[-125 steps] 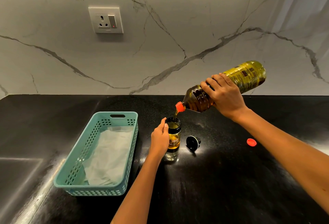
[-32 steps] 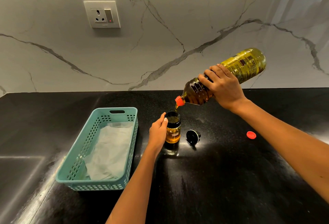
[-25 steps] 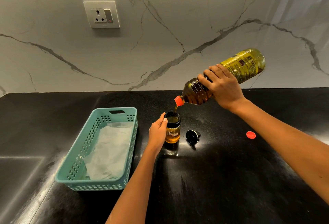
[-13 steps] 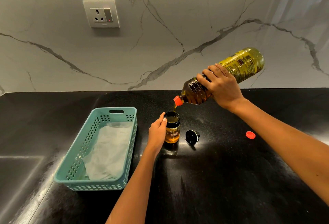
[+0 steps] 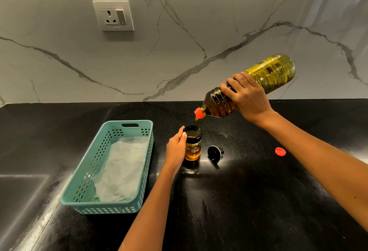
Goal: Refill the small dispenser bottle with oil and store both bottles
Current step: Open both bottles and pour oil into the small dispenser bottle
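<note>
Right hand (image 5: 249, 97) clamped on tilted oil bottle (image 5: 249, 87); left hand (image 5: 176, 147) wrapped round small dispenser bottle (image 5: 192, 144). Keep spout directly above dispenser's mouth; ease tilt near brim.

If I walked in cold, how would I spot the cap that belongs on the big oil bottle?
Start at the black countertop and find the small dispenser bottle held upright by the left hand. Look well to its right, past the black dispenser lid beside it. The red cap lies alone there, the only small red disc on the counter.
</note>
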`<state>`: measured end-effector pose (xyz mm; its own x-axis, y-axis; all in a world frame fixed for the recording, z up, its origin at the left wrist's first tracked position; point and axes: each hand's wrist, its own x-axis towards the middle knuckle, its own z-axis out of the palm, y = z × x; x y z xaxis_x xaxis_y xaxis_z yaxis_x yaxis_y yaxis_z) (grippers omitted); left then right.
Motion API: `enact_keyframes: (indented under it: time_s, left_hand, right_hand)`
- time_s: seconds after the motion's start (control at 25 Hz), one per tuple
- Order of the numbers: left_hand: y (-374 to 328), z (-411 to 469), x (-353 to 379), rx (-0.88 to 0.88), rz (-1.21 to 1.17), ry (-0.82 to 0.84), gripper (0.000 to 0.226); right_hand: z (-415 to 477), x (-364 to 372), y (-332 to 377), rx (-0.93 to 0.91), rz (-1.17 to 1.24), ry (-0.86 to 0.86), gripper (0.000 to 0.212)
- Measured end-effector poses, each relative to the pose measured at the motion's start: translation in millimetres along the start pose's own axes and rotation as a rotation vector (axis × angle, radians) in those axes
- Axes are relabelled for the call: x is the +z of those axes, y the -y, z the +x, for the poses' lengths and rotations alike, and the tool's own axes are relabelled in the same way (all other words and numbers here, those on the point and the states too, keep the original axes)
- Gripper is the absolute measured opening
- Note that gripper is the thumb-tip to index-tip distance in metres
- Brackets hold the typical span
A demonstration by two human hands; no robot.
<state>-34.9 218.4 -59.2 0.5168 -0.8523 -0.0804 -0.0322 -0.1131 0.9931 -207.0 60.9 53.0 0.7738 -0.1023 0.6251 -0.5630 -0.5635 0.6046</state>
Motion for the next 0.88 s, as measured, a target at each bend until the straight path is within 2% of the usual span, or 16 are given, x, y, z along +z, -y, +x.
enact_keyframes:
  time_s: [0.88]
  left_hand:
    - [1.9,1.6,0.2,-0.005,-0.018,-0.002,0.041]
  right_hand:
    - [-2.5,1.8,4.9,0.003,-0.006,0.010,0.048]
